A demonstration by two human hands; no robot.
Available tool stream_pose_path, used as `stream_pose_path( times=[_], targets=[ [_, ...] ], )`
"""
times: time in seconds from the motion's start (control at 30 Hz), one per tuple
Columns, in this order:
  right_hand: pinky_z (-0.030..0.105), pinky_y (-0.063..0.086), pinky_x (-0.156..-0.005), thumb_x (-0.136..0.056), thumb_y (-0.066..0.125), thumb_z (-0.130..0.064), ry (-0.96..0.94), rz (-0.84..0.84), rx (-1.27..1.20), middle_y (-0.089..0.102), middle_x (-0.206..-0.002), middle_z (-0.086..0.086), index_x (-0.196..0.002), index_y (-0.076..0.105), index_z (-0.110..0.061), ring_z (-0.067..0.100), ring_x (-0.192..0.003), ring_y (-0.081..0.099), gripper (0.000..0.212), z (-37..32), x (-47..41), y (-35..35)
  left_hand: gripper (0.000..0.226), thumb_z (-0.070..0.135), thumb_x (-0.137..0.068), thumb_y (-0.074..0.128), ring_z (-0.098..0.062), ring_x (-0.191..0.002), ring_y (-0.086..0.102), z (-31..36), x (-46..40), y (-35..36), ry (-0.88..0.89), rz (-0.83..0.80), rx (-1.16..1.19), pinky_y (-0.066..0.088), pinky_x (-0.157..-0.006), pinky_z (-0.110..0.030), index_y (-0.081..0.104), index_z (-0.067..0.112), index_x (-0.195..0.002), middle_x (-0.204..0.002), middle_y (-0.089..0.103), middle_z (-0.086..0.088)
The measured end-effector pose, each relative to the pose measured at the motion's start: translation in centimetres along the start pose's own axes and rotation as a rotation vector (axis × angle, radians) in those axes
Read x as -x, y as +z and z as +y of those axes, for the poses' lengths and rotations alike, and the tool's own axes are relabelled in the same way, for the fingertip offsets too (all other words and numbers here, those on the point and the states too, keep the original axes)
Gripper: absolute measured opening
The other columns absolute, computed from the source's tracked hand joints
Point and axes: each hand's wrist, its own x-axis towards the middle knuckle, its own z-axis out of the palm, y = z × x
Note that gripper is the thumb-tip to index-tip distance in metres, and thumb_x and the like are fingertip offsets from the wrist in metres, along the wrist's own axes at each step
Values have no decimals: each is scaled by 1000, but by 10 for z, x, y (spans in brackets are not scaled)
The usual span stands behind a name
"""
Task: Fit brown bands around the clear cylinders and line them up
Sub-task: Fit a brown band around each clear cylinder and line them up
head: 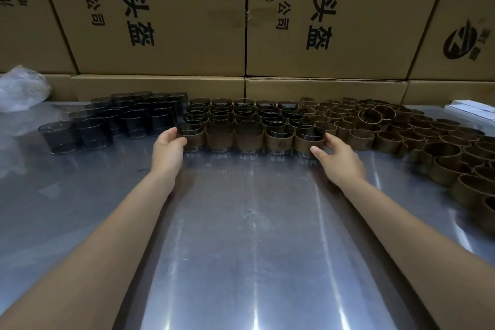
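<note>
Both hands at the front row of banded cylinders (pixel 249 139), metal table (pixel 249 249), centre-far. Row = 5 clear cylinders w/ brown bands round them, upright, side by side, touching or nearly so.

Left hand (pixel 168 146): at left end of row, fingers curled round the leftmost banded cylinder (pixel 191 138), thumb on near side, fingers wrapping the far/left side near the rim. Gripping it.

Right hand (pixel 336 154): at right end of row, fingers bent against the right side of the rightmost banded cylinder (pixel 308 142), thumb stretched along its near lower edge. Holds it from the side. Hands well apart, one at each end, row between them.

Behind front row: more rows of banded cylinders (pixel 246 112), same 5-wide block, packed close, going back toward the boxes.

Left of block: bare clear cylinders (pixel 128 118), no bands, upright, in a loose cluster; dark-tinted look. One stands apart at far left (pixel 57 139).

Right of block: loose brown bands (pixel 401 128), many, standing on edge as open rings, spread to the right edge of the table; a few tilted on top of others.

Bkgd: cardboard boxes (pixel 160 21) stacked behind the table, printed black characters. Crumpled clear plastic bag (pixel 21 88) far left. White flat item (pixel 470 110) far right, can't tell what.
</note>
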Motion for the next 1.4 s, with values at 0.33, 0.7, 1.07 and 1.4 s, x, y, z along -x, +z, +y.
stream_pose_path(
  times=[0.33,0.7,1.07,1.4],
  targets=[
    [42,43,-100,-96,51,-45,4,2,57,45,-148,0,-150,30,-26,26,-133,44,61,0,-2,1,56,5,-97,48,-23,-133,41,1,-12,-2,-59,-12,41,38,-104,-29,30,16,-149,-149,39,-6],
    [42,44,-99,-97,47,-48,-9,4,137,44,-148,1,-151,27,-28,28,-133,44,61,0,-5,3,54,2,-95,47,-21,-130,44,-4,-19,-1,-42,-37,18,37,-99,-27,35,15,-146,-146,44,-6],
    [45,44,-97,-95,54,-43,16,95,15,43,-147,6,-148,26,-16,29,-130,46,66,-6,10,0,43,2,-95,44,-16,-127,45,-4,20,-12,135,118,-145,35,-88,-19,46,16,-135,-142,45,-2],
    [30,42,-68,-95,52,-36,-562,-24,392,51,-127,-6,-130,46,-25,16,-101,58,37,-19,100,-9,29,9,-95,43,-23,-112,48,-11,28,-72,546,-104,-921,42,-89,-35,56,12,-121,-129,46,-6]
  ],
)
